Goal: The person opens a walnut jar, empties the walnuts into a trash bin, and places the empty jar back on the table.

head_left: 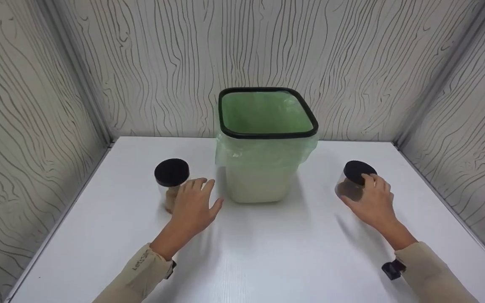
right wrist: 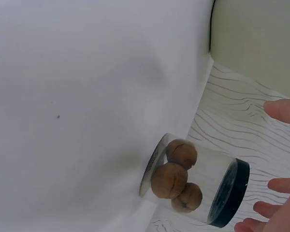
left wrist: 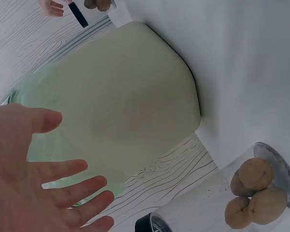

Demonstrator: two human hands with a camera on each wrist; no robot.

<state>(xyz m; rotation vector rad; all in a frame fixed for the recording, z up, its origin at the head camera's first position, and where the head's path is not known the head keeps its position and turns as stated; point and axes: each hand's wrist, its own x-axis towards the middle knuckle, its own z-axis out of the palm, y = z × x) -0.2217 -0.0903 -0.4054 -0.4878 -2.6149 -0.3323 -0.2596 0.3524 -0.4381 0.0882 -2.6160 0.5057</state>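
On the left stands a clear jar with a black lid (head_left: 172, 171), and walnuts (left wrist: 262, 186) lie at its bottom. My left hand (head_left: 194, 206) is spread beside this jar on its near right side, holding nothing; it partly hides the jar in the head view. A second clear jar (right wrist: 198, 182), also black-lidded with walnuts (right wrist: 170, 181) inside, stands upright on the right. My right hand (head_left: 373, 200) hovers at that jar with fingers and thumb apart. In the right wrist view a gap shows between its fingers (right wrist: 280, 184) and the lid (right wrist: 230, 193).
Between the jars, toward the back, stands a pale bin (head_left: 259, 185) with a black rim (head_left: 267, 135) and a green liner bag (head_left: 263, 151) folded over its edge. The white table (head_left: 246, 252) is enclosed by wood-patterned panels (head_left: 162, 63) at the back and sides.
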